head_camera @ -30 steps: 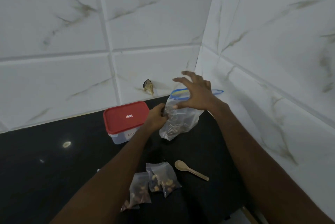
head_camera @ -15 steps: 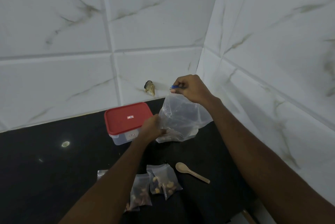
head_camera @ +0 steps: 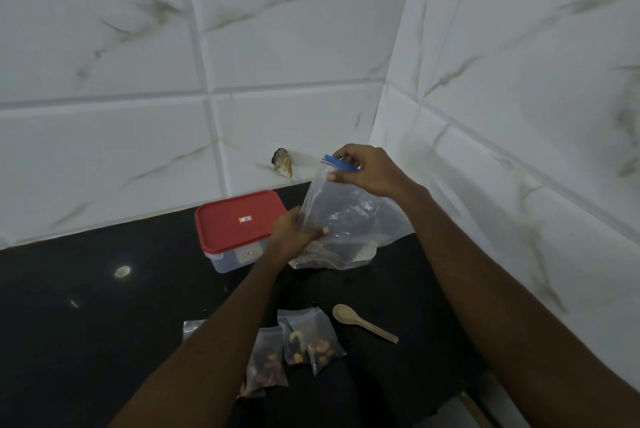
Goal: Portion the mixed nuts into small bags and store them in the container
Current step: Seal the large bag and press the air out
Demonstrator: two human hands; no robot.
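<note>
**Two hands on the big bag, zip end up**

The right hand [head_camera: 367,171] is up top, finger and thumb pinching the blue zip strip [head_camera: 338,163] of the large clear bag [head_camera: 349,219]. The left hand [head_camera: 294,237] grips the bag's near side lower down, thumb laid across the plastic. The bag stands sagging on the black counter [head_camera: 86,306], back in the tiled corner.

I can't tell whether that zip is being opened or closed. Either way, my read is that the lower hand should hold the plastic taut while the pinch works along the strip from one end, with the mouth kept upright so nothing spills.

What's left in the bag is hard to make out through the crumples. Just left of it sits the container [head_camera: 228,259], its red lid [head_camera: 239,219] shut, with nothing stored in it that I can see. At the front, two small bags [head_camera: 311,341] of mixed nuts lie touching. A third bag [head_camera: 192,325] peeks from behind the left forearm, its contents hidden. A wooden spoon [head_camera: 360,322] lies just right of them, bowl empty.
</note>
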